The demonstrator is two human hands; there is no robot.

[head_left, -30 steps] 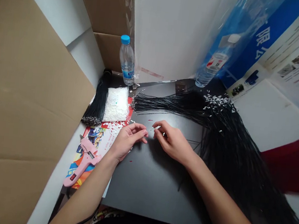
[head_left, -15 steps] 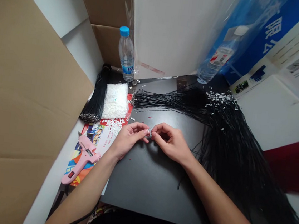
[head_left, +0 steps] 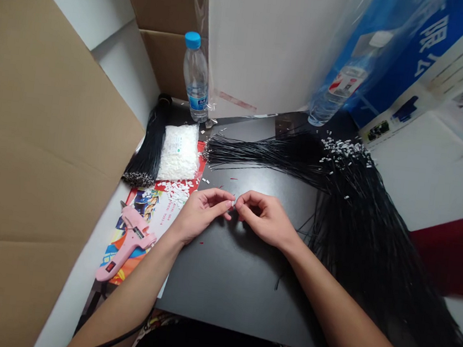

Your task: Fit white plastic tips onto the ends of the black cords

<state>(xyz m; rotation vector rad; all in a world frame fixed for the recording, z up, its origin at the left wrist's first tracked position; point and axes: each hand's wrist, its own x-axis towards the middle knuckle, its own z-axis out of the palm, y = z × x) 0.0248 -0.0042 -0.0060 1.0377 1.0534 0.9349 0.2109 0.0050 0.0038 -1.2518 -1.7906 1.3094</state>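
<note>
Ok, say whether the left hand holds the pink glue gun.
No, the pink glue gun lies on printed paper, apart from the left hand.

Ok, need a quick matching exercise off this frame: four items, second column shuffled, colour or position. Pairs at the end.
1. Glue gun
2. Left hand
3. Cap of the left-hand bottle
4. Long loose strands

A. Blue
B. Black
C. Pink
D. Fingertips close to those of the right hand

Pairs: 1-C, 2-D, 3-A, 4-B
</note>
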